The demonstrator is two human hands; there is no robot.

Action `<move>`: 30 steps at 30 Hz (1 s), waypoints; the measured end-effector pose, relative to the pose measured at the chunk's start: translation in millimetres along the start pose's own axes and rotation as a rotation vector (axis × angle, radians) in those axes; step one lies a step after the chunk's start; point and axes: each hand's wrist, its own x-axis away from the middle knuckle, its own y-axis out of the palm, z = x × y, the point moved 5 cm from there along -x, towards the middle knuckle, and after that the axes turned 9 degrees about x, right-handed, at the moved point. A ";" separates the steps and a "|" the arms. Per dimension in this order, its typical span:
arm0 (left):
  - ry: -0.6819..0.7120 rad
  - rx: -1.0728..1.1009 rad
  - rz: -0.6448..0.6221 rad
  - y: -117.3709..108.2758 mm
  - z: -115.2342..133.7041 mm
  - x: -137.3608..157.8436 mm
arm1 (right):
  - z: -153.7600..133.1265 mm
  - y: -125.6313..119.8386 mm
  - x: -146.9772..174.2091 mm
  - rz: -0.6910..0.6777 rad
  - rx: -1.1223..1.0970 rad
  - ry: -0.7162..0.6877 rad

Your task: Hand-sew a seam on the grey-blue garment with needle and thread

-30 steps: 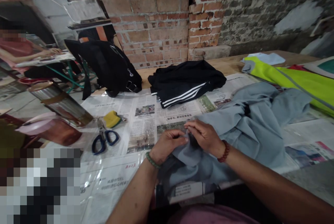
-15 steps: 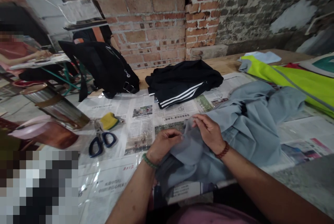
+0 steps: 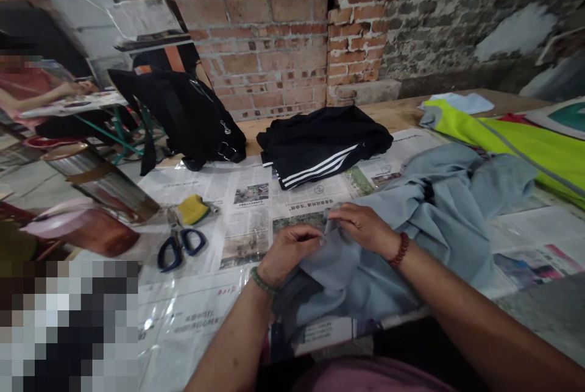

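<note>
Along the near edge, pink cloth point(image 3: 365, 377), cut off below. At lower left, a pixelated block point(image 3: 68, 325), hiding everything behind it. Just beyond, grey cloth point(image 3: 439, 227) in loose folds on newspaper point(image 3: 247, 227), spreading rightward from both hands; nearest folds dim and hard to trace. Over its left end, the left hand point(image 3: 290, 252), green bracelet point(image 3: 264, 282) at the wrist, grip pinched narrow against the cloth; too small to tell whether on fabric or something fine. Just beside it, the right hand point(image 3: 368, 230), red-brown bracelet point(image 3: 401, 250), grip closed on a raised edge of the grey cloth, fingertips partly hidden.

To the left, blue-handled scissors point(image 3: 174, 235) near a yellow sponge-like piece point(image 3: 192, 209); beyond, a pink-lidded container point(image 3: 95, 235) and metal flask point(image 3: 103, 178). Glossy newspaper over much of the wooden surface point(image 3: 521, 101). Farther back, a striped black garment point(image 3: 326, 136), a black bag point(image 3: 189, 117) and, at right, a bright yellow garment point(image 3: 512, 142), cut off, with white cloth point(image 3: 464, 102) behind. Past these, a brick wall point(image 3: 269, 38), blurred at right. Far left, a person point(image 3: 39, 87) in pink, partly cut off.
</note>
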 end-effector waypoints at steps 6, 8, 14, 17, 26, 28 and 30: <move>-0.046 0.017 0.029 -1.6 -2.0 0.4 | -8.4 8.4 1.8 -0.200 -0.110 -0.105; -0.057 0.030 0.025 -1.0 -1.8 0.5 | -9.7 9.0 5.2 -0.197 -0.188 -0.097; -0.102 0.075 0.035 -2.0 -3.9 0.7 | -4.4 12.6 9.0 -0.189 -0.298 -0.004; -0.105 0.088 0.033 -2.6 -5.1 0.6 | -3.2 14.2 9.8 -0.191 -0.328 0.036; -0.104 0.111 0.018 -1.1 -5.6 0.3 | -2.4 23.6 16.0 -0.210 -0.476 0.164; -0.096 0.099 0.013 -0.6 -5.1 0.2 | -1.2 25.9 17.5 -0.204 -0.485 0.188; -0.071 0.081 0.004 0.4 -3.7 -0.2 | -0.2 26.9 18.5 -0.186 -0.476 0.203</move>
